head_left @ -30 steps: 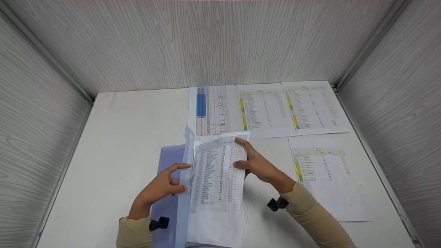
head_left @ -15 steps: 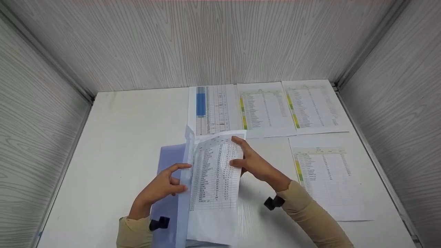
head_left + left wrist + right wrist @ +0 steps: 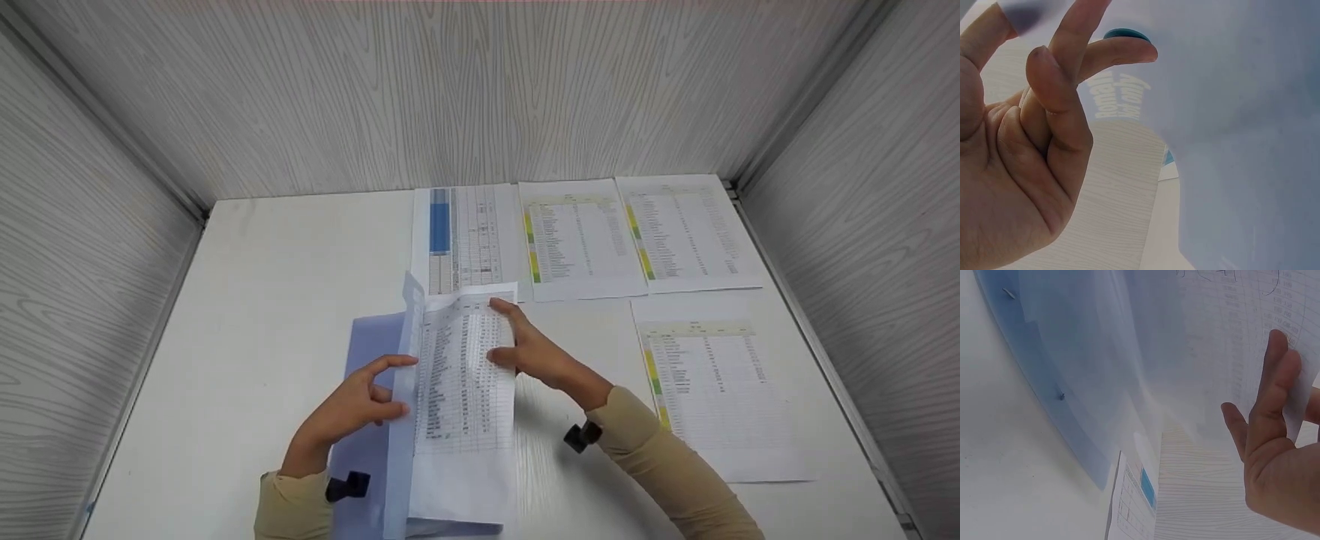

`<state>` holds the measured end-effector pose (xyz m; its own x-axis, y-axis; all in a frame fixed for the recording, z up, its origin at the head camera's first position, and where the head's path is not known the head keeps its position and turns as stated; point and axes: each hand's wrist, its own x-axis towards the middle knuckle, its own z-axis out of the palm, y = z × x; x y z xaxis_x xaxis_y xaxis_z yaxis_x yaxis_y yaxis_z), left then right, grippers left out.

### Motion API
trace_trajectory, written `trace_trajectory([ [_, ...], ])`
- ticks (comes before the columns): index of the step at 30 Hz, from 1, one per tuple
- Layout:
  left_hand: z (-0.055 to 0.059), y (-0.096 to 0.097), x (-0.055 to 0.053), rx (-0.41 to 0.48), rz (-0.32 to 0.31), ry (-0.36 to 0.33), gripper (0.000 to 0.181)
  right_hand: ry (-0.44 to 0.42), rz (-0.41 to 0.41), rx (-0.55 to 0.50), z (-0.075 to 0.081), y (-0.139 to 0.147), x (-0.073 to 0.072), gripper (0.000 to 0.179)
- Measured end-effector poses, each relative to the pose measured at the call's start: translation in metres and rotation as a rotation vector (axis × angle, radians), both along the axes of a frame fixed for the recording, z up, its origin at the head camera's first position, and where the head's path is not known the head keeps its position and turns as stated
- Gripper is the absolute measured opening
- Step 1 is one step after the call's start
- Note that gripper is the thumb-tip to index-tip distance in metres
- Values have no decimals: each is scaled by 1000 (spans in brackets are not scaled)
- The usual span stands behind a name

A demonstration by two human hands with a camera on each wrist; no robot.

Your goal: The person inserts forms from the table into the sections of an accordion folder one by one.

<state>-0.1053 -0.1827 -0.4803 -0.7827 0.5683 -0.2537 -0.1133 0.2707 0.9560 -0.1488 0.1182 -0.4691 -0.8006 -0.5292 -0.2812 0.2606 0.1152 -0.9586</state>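
A translucent blue plastic folder (image 3: pixel 375 334) stands partly opened at the front of the table, its cover raised. My left hand (image 3: pixel 341 409) holds that cover by the edge, thumb and index finger spread along it. In the left wrist view, a teal snap button (image 3: pixel 1126 35) shows at a fingertip beside white lettering. My right hand (image 3: pixel 544 356) grips the right edge of a printed sheet (image 3: pixel 465 390), with thumb and index finger on its front and other fingers behind. The sheet's left side lies against the cover. In the right wrist view, small metal prongs (image 3: pixel 1061 395) show on the folder.
Behind the folder lies a sheet with a blue block (image 3: pixel 439 225). Two table-printed sheets (image 3: pixel 577 240) (image 3: pixel 682 232) lie to its right along the back wall (image 3: pixel 480 90). Another printed sheet (image 3: pixel 712 405) lies at the right, near my right forearm (image 3: pixel 667 465).
My right hand has moved left with the printed sheet, bringing its right edge nearer the folder. My left hand and the raised cover have stayed in place.
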Motion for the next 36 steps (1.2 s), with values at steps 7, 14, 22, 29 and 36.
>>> trace_trajectory([
  [7, 1, 0, -1, 0, -4, 0, 68, 84, 24, 113, -3, 7, 1, 87],
  [14, 2, 0, -2, -4, -8, 6, 69, 186, 83, 257, -2, 17, 3, 85],
  [22, 1, 1, -1, 36, -12, -8, 72, 179, 121, 193, -2, 16, -2, 82],
  [29, 0, 2, 0, 38, -14, -23, 72, 137, 138, 138, -10, 6, -6, 83],
  [36, 0, 2, -1, 16, 3, -23, 71, 115, 137, 109, -15, 3, -8, 84],
])
